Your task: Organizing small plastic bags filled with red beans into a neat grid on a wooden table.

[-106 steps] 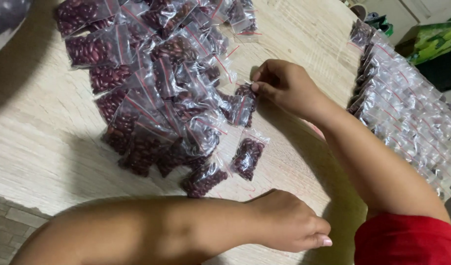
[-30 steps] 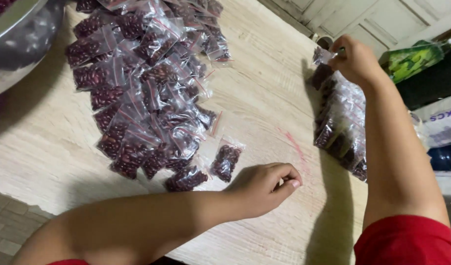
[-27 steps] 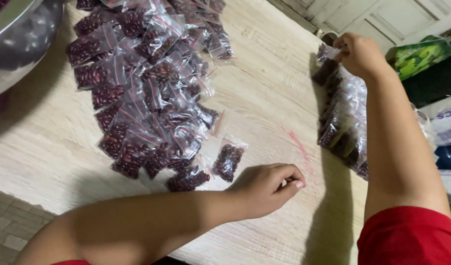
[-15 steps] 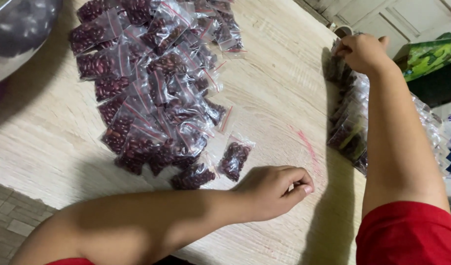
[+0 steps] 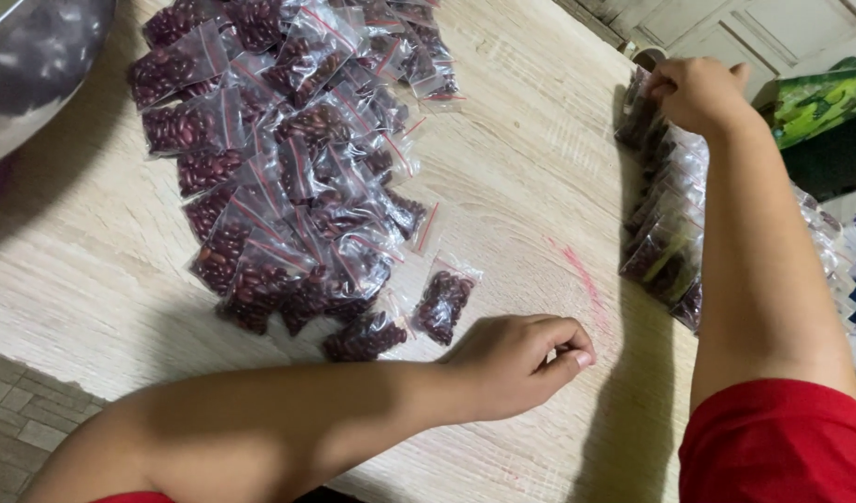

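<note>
head view | step: right hand (image 5: 698,93) sets a small bean bag on the row of bags (image 5: 665,233), fingers curled, grip unclear | left hand (image 5: 516,363) rests loosely closed, holding nothing, near the big pile (image 5: 288,168) | next: pick another bag from the pile

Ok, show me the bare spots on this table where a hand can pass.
Bare wood runs between the heap of bean bags and the row of bags under the right hand, down to the left hand. The near-left table is also free. The heap and the row are crowded.
</note>
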